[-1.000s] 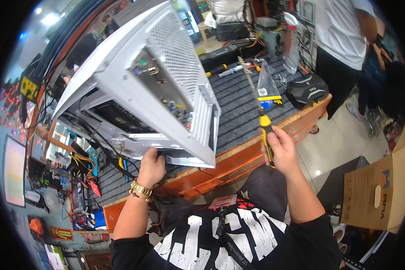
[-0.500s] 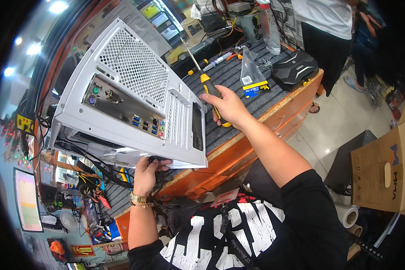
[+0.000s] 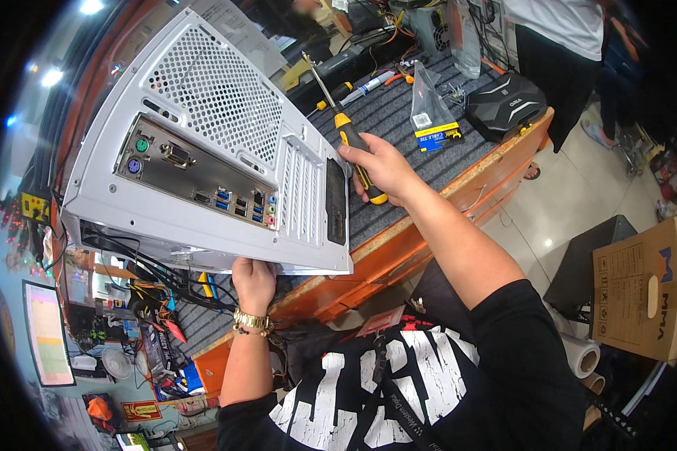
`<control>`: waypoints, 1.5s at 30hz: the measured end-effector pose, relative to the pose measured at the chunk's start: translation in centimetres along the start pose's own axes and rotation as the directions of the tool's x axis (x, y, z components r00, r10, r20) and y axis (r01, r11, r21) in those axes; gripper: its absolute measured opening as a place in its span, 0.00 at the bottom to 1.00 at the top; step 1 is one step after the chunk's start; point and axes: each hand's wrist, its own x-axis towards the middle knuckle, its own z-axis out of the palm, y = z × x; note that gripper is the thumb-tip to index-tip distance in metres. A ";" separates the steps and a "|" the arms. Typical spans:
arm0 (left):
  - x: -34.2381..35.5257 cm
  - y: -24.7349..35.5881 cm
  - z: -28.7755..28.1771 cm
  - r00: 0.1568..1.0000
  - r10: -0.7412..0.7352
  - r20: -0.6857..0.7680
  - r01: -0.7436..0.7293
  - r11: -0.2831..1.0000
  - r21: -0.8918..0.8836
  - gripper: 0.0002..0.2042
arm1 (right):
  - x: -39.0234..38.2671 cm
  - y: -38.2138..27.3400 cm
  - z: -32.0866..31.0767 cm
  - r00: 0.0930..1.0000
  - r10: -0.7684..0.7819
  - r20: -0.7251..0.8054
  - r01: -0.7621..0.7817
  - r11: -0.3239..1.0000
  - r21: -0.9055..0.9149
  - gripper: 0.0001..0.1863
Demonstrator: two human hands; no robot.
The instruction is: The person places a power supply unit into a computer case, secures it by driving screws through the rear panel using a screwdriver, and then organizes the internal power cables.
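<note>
A white computer case (image 3: 293, 240) stands on the grey striped mat (image 3: 421, 165), its back panel facing up toward me. That panel shows a metal port plate (image 3: 154, 154), a honeycomb vent grille (image 3: 210, 90) and slotted covers. My left hand (image 3: 254, 284) grips the lower edge of the case, its fingertips hidden behind the side. Just right of the case, my right hand (image 3: 387, 167) is closed around a yellow and black screwdriver (image 3: 346, 128). Its shaft points up and away, and the tip is apart from the case.
Beyond the case lie a second yellow-black screwdriver (image 3: 334, 95), a cable tie bag (image 3: 432, 116) and a black tool case (image 3: 508, 107). Black cables (image 3: 147, 263) trail beneath the computer case. A person in dark trousers (image 3: 557, 75) stands past the bench; a cardboard box (image 3: 636, 293) is at right.
The case has shifted left and looks larger in view. My left hand's fingers have gone further behind its lower edge. The screwdriver stays in my right hand.
</note>
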 end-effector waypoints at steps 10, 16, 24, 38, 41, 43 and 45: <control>0.6 0.6 -0.1 0.997 -0.049 0.057 0.052 0.998 -0.045 0.15 | -0.1 -0.2 -0.3 1.000 0.009 -0.003 -0.009 1.000 -0.013 0.17; 0.2 -2.4 -1.1 0.996 0.062 -0.066 -0.061 0.998 0.016 0.09 | -1.5 -0.2 -0.4 1.000 -0.010 -0.012 0.012 0.994 0.112 0.17; -0.6 -3.0 -3.7 0.994 -0.104 0.026 0.107 0.973 -0.205 0.11 | -4.1 -1.5 -1.2 0.999 0.037 -0.027 -0.036 0.999 0.030 0.20; -0.1 -6.8 -4.0 0.945 0.315 0.089 -0.312 0.788 0.530 0.06 | -10.6 -7.1 -7.9 0.988 -0.122 -0.090 0.019 0.687 -0.726 0.22; -0.1 -6.0 -4.2 0.934 0.337 0.117 -0.345 0.767 0.541 0.06 | -11.8 -6.5 -9.3 0.968 -0.250 -0.021 0.133 0.583 -0.802 0.24; -0.5 -5.6 -4.6 0.933 0.339 0.125 -0.349 0.759 0.550 0.06 | -12.8 -7.1 -9.6 0.981 -0.195 -0.022 0.098 0.586 -0.805 0.23; -0.5 -5.2 -4.8 0.930 0.341 0.137 -0.357 0.751 0.556 0.06 | -13.6 -7.9 -9.6 0.992 -0.117 -0.043 0.025 0.524 -0.851 0.20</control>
